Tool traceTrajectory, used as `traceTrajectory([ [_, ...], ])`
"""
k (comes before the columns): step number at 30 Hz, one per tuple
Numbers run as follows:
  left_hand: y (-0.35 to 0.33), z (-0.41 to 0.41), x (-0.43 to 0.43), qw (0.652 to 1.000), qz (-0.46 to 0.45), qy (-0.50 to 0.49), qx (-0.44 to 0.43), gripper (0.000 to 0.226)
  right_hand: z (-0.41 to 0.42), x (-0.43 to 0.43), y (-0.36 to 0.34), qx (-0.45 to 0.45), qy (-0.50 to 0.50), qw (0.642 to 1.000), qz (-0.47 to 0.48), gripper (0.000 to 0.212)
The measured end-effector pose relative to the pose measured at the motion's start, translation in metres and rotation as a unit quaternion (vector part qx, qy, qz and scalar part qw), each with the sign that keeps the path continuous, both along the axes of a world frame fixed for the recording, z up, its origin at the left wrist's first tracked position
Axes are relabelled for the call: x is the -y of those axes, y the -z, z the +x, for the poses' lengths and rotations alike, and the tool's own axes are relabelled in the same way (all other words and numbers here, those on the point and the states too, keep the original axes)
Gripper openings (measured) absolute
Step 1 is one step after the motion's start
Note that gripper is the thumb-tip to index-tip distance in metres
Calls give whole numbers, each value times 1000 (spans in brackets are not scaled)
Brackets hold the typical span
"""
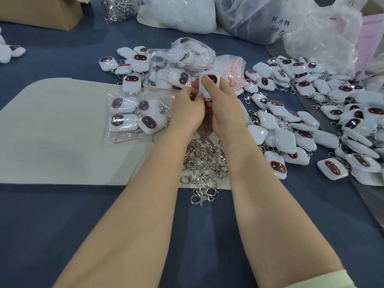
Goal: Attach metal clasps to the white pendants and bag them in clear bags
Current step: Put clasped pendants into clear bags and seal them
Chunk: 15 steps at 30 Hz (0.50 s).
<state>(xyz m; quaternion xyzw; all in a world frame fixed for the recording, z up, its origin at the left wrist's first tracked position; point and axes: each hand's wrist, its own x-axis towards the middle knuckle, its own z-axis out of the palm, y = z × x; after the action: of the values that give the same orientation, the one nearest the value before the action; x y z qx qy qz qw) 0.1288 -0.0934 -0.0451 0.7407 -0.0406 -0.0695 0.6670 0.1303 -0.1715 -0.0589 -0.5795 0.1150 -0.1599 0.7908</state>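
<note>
A white pendant (209, 80) with a dark red-rimmed oval face is held up over the middle of the table. My right hand (221, 104) grips it, the thumb lying across its face. My left hand (188, 109) is curled against the pendant's lower left edge, fingertips pinching there; what they pinch is hidden. A pile of loose metal clasps (202, 163) lies below my wrists. A clear bag (133, 117) with several pendants rests on the beige mat (62, 132) to the left. Unfilled clear bags with red strips (228, 69) lie behind my hands.
A large heap of white pendants (311, 125) covers the right of the blue table. Filled clear bags (182, 59) and loose pendants (131, 67) lie behind. At the back stand big plastic bags (259, 17), a bag of clasps (118, 7) and a cardboard box (41, 11).
</note>
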Motion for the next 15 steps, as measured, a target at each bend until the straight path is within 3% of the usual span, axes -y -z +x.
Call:
traceTrajectory([
  [7,0,-2,1,999,29,15,9,21,0,0,0,8,18,1000,-23,6],
  [15,-2,-3,-1,1000,-16,-2,-20,18,-3,-1,-5,-10,2,999,-44,21],
])
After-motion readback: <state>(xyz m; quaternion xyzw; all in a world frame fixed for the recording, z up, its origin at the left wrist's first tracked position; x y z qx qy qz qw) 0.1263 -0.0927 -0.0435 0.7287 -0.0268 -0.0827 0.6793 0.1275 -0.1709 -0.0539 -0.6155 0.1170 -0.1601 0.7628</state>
